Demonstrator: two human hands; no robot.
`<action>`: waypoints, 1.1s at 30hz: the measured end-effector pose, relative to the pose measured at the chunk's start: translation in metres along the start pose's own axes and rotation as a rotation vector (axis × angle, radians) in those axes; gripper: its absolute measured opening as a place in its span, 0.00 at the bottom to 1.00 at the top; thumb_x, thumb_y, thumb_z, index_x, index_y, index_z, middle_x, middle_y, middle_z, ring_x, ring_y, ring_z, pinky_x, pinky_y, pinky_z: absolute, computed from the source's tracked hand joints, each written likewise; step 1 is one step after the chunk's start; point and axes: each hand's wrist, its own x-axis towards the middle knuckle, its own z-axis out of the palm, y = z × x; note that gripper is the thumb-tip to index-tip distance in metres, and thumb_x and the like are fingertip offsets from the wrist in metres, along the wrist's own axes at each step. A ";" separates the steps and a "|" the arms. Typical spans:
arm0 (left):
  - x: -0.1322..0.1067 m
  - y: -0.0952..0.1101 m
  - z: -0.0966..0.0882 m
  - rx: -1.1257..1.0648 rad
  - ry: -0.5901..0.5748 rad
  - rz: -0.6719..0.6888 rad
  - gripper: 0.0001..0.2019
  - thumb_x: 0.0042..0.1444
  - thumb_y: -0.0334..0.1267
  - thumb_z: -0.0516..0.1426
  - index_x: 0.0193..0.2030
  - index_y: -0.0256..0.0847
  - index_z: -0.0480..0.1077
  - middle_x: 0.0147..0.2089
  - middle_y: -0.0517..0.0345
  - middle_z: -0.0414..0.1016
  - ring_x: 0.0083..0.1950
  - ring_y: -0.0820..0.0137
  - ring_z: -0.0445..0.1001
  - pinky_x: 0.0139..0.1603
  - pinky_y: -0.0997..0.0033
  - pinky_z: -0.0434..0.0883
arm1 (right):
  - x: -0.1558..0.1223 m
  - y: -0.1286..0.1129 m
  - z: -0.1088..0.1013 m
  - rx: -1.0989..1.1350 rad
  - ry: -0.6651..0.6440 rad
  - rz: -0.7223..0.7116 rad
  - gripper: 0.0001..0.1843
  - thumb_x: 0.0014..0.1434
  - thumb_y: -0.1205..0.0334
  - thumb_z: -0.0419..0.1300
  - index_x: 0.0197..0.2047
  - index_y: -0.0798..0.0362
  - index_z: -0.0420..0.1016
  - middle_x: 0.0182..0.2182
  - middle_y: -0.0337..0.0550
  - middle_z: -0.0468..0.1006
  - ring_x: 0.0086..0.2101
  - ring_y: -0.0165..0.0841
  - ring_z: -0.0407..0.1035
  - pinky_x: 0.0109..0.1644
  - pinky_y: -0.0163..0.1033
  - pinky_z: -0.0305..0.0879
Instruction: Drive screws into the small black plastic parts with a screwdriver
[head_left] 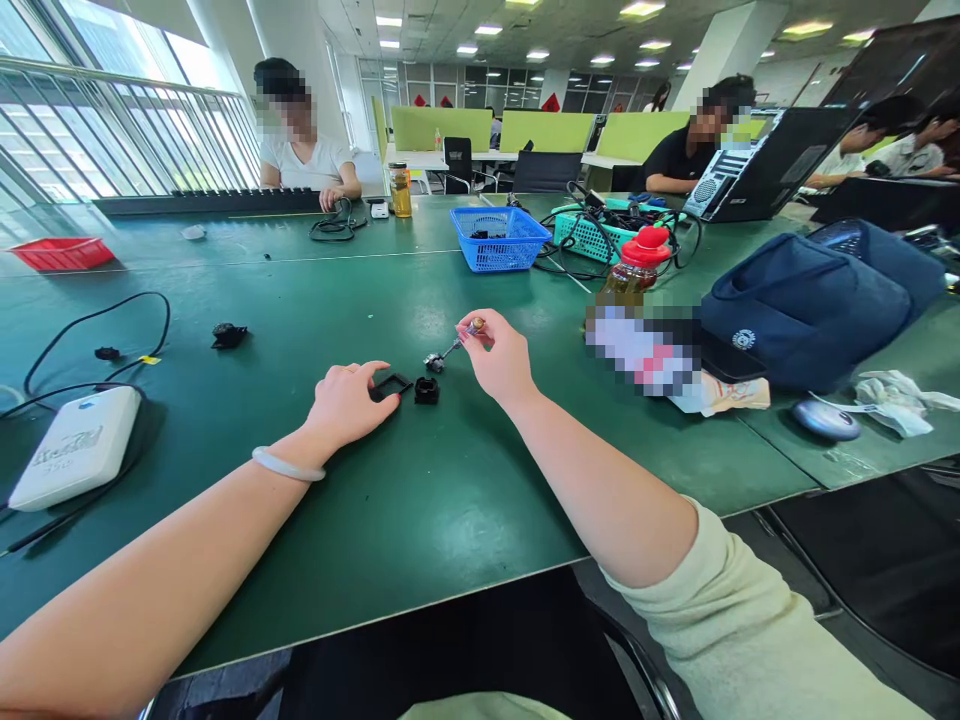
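My left hand (346,405) rests on the green table with thumb and index finger closed around a small black square frame (393,386). Just right of that frame stands a small black block-shaped part (427,390), apart from both hands. My right hand (501,362) is raised slightly, its fingers pinching the handle of a small screwdriver (475,326). The thin shaft points down and left to a small silvery metal part (433,363). Whether the tip is attached to that part or only touches it I cannot tell.
A blue basket (500,245), a teal basket (589,238) with cables and a red-lidded bottle (643,255) stand beyond. A navy bag (817,300) and mouse (826,419) lie right. At left are a white device (77,448), cables and a red tray (62,253). People sit across.
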 end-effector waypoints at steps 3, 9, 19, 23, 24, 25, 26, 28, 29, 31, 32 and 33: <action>-0.005 0.005 0.001 -0.065 0.059 0.147 0.29 0.47 0.39 0.57 0.60 0.45 0.67 0.62 0.44 0.64 0.66 0.47 0.59 0.67 0.42 0.58 | -0.001 -0.005 0.001 0.121 0.009 -0.002 0.03 0.59 0.60 0.59 0.38 0.48 0.69 0.34 0.37 0.78 0.36 0.32 0.77 0.48 0.43 0.74; -0.009 0.021 0.010 -0.138 -0.087 0.341 0.35 0.57 0.49 0.55 0.71 0.44 0.54 0.74 0.43 0.48 0.75 0.48 0.44 0.72 0.42 0.50 | 0.000 -0.010 0.000 0.142 0.091 -0.037 0.04 0.59 0.59 0.58 0.38 0.49 0.69 0.33 0.37 0.77 0.35 0.33 0.77 0.46 0.42 0.74; -0.009 0.020 0.013 -0.127 -0.168 0.494 0.17 0.65 0.47 0.47 0.51 0.43 0.69 0.65 0.46 0.65 0.67 0.57 0.61 0.69 0.47 0.57 | 0.007 0.001 -0.009 0.084 0.289 -0.039 0.09 0.61 0.54 0.56 0.42 0.49 0.67 0.35 0.40 0.77 0.37 0.34 0.76 0.45 0.42 0.73; -0.006 0.013 0.010 -0.149 -0.159 0.452 0.13 0.63 0.42 0.46 0.43 0.44 0.69 0.62 0.48 0.67 0.66 0.60 0.63 0.68 0.50 0.59 | 0.009 0.004 -0.011 0.093 0.304 -0.022 0.09 0.60 0.54 0.56 0.40 0.49 0.67 0.34 0.39 0.76 0.36 0.33 0.76 0.43 0.41 0.73; -0.003 0.008 0.009 -0.145 -0.143 0.423 0.11 0.61 0.41 0.47 0.42 0.44 0.69 0.61 0.48 0.67 0.65 0.60 0.64 0.68 0.50 0.59 | 0.009 0.004 -0.010 0.088 0.305 -0.019 0.09 0.60 0.54 0.56 0.40 0.49 0.67 0.33 0.39 0.76 0.36 0.33 0.76 0.43 0.41 0.73; 0.001 0.001 0.008 -0.136 -0.113 0.379 0.10 0.59 0.40 0.47 0.41 0.44 0.68 0.60 0.48 0.67 0.64 0.60 0.65 0.67 0.50 0.60 | 0.009 0.004 -0.010 0.082 0.304 -0.017 0.09 0.60 0.54 0.56 0.40 0.49 0.68 0.33 0.39 0.76 0.35 0.33 0.76 0.42 0.41 0.73; 0.006 -0.008 0.007 -0.124 -0.074 0.322 0.10 0.58 0.39 0.48 0.40 0.43 0.68 0.59 0.47 0.67 0.63 0.60 0.65 0.68 0.50 0.60 | 0.009 0.004 -0.010 0.077 0.302 -0.013 0.09 0.60 0.54 0.56 0.40 0.49 0.68 0.33 0.39 0.76 0.35 0.33 0.76 0.42 0.41 0.73; 0.016 -0.030 0.004 -0.093 -0.008 0.198 0.09 0.55 0.38 0.48 0.38 0.42 0.69 0.58 0.46 0.67 0.62 0.59 0.66 0.67 0.52 0.60 | 0.008 0.003 -0.009 0.070 0.294 -0.006 0.09 0.60 0.53 0.56 0.40 0.49 0.68 0.33 0.38 0.76 0.35 0.32 0.76 0.42 0.41 0.73; 0.021 -0.042 0.002 -0.074 0.017 0.128 0.10 0.54 0.37 0.49 0.38 0.42 0.69 0.57 0.46 0.67 0.62 0.59 0.66 0.67 0.52 0.61 | 0.008 0.003 -0.008 0.071 0.290 -0.004 0.09 0.60 0.53 0.56 0.39 0.49 0.68 0.33 0.38 0.76 0.35 0.33 0.76 0.42 0.41 0.73; 0.028 -0.069 -0.006 -0.034 0.061 -0.044 0.12 0.54 0.36 0.49 0.41 0.42 0.70 0.58 0.45 0.67 0.63 0.56 0.65 0.65 0.51 0.63 | 0.007 0.001 -0.008 0.081 0.284 -0.003 0.09 0.59 0.54 0.57 0.39 0.49 0.68 0.32 0.38 0.76 0.35 0.33 0.76 0.42 0.41 0.73; 0.030 -0.082 -0.011 -0.013 0.085 -0.148 0.13 0.53 0.36 0.50 0.43 0.42 0.71 0.58 0.44 0.66 0.62 0.54 0.65 0.64 0.49 0.63 | 0.007 0.001 -0.008 0.085 0.281 -0.004 0.09 0.59 0.54 0.57 0.39 0.49 0.68 0.32 0.38 0.76 0.35 0.33 0.76 0.42 0.41 0.73; 0.030 -0.096 -0.017 0.006 0.111 -0.240 0.15 0.53 0.37 0.50 0.46 0.42 0.72 0.58 0.44 0.66 0.62 0.52 0.65 0.63 0.46 0.63 | 0.006 0.000 -0.008 0.087 0.277 -0.004 0.09 0.59 0.54 0.57 0.39 0.50 0.69 0.32 0.38 0.77 0.35 0.33 0.76 0.42 0.41 0.73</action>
